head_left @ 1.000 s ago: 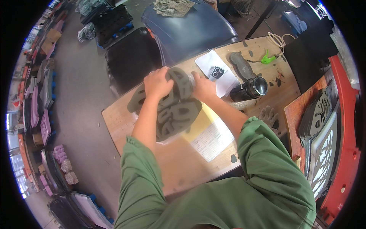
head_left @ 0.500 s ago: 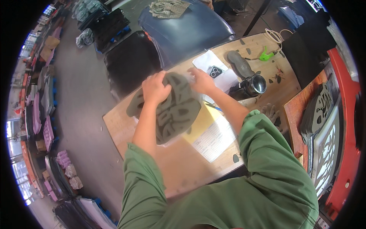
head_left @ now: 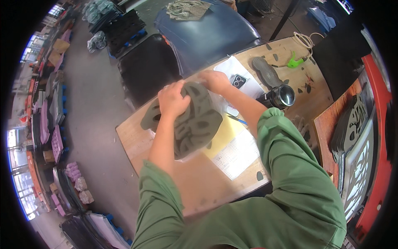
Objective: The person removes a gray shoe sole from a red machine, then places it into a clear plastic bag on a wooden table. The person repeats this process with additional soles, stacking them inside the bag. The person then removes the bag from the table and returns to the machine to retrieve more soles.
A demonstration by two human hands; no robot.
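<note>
Grey concrete floor (head_left: 89, 124), wooden worktable (head_left: 207, 195), dark blue chair (head_left: 207, 33), bright windows (head_left: 16, 149) at left

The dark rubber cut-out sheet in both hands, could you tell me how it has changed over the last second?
Both hands, left hand and right hand, kept hold of the dark rubber cut-out sheet, which now droops flatter toward the wooden table. The phone, papers and black cylinder stayed put.

Single head-worn fisheye view, looking steeply down and close over the table (head_left: 157, 137); edges bend toward the dark rim.
</note>
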